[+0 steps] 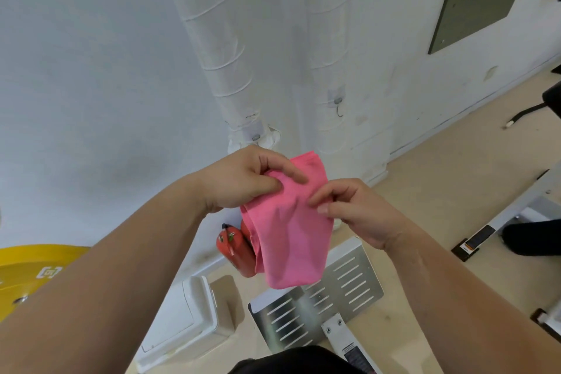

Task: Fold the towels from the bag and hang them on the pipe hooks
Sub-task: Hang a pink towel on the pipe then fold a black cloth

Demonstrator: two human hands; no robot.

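Head view looks down a white wall (91, 70) with two wrapped white pipes, a left pipe (218, 48) and a right pipe (328, 39), running down it to a pale floor (440, 176). A dark panel (479, 0) sits on the wall at far right. At near left lies a yellow disc (27, 276). Near the middle of the floor are a slotted metal plate (349, 288) and, to its left, a white box (182, 319). The pink towel (291, 240) is held in the air at the centre, folded into a narrow strip that hangs down in front of the pipe bases and above the plate. The left hand (239, 182) pinches the towel's upper left part between thumb and fingers, with the forefinger laid across the cloth. The right hand (355, 209) pinches its right edge between thumb and curled fingers, just beside the left hand. A red object (236, 249) lies on the floor partly behind the towel. A small metal hook (337, 106) hangs bare on the right pipe, above the towel; a second fitting (256, 136) shows low on the left pipe, just above the left hand.
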